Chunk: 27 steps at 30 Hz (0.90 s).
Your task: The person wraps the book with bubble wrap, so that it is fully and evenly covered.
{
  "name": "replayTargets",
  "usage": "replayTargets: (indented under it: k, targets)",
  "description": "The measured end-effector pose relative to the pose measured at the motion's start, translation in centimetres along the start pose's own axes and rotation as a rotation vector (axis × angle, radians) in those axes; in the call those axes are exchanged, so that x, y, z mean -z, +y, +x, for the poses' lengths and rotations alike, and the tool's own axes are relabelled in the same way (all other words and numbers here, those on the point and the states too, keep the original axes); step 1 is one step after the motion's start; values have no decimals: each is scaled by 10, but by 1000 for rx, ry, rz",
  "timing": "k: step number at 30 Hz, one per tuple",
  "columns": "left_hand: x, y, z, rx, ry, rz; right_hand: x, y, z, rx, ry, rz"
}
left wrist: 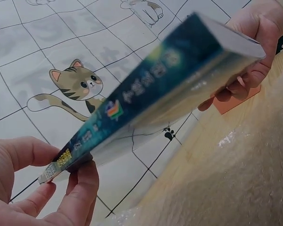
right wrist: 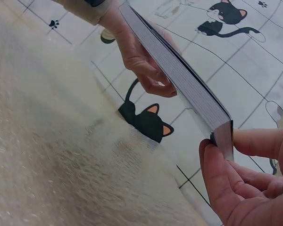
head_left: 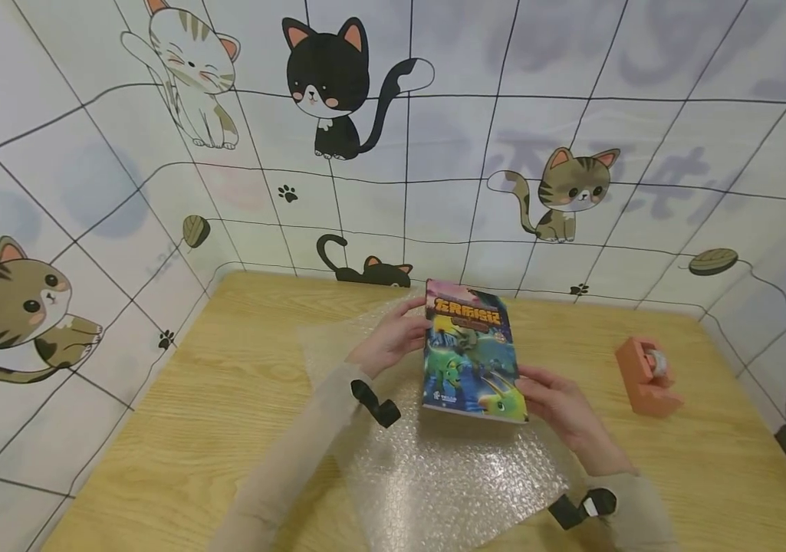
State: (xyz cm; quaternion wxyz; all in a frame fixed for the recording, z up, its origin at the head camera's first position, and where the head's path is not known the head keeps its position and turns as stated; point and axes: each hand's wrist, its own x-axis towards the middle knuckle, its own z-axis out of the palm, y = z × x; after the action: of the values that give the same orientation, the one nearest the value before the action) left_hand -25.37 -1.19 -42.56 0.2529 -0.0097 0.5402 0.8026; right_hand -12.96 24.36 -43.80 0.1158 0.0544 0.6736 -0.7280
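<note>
"Book, one, colourful cover upward. Location?"

"Raised above the bubble wrap, apart from it, its front tilted toward the head camera."

"Left grip, state?"

"Pinching the spine side near its top end, digits on both faces."

"Right grip?"

"Pinching the opposite, page-edge side near the lower corner, thumb against fingers."

"Risks to the book?"

"A drop, in my judgement, should either pinch loosen, since both take only the edges. A corner could dent. Were the right thumb to lose the cover alone, that cover could swing open."

"Bubble wrap: one sheet, clear. Lying where?"

"Below the book, spread on the wooden tabletop. No weight or tape seen on it, so a dragging sleeve could skid or crease it."

"Tape dispenser, one, orange, roll fitted?"

"Right of the book, standing on the tabletop, well apart from the right grip. A wide swing of that arm could knock it over."

"Remaining items?"

"Wrist straps, black, one per arm. Wall covering, printed with cats and grid lines, behind the tabletop and at both sides."
</note>
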Motion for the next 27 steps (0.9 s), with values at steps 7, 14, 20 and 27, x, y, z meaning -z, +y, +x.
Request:
replayTargets:
  k: [7, 14, 20, 27]
  targets:
    - [25, 1, -14, -8, 17, 32, -18, 2, 4, -7, -40, -37]
    - [52, -10, -24, -6, 67, 70, -32, 12, 11, -12, -127, -10]
    - [68, -17, -32, 6, 94, 129, -44, 23, 17, -86, -110, -46]
    - [82, -25, -34, 28, 123, 185, -53, 34, 22, -105, -109, -32]
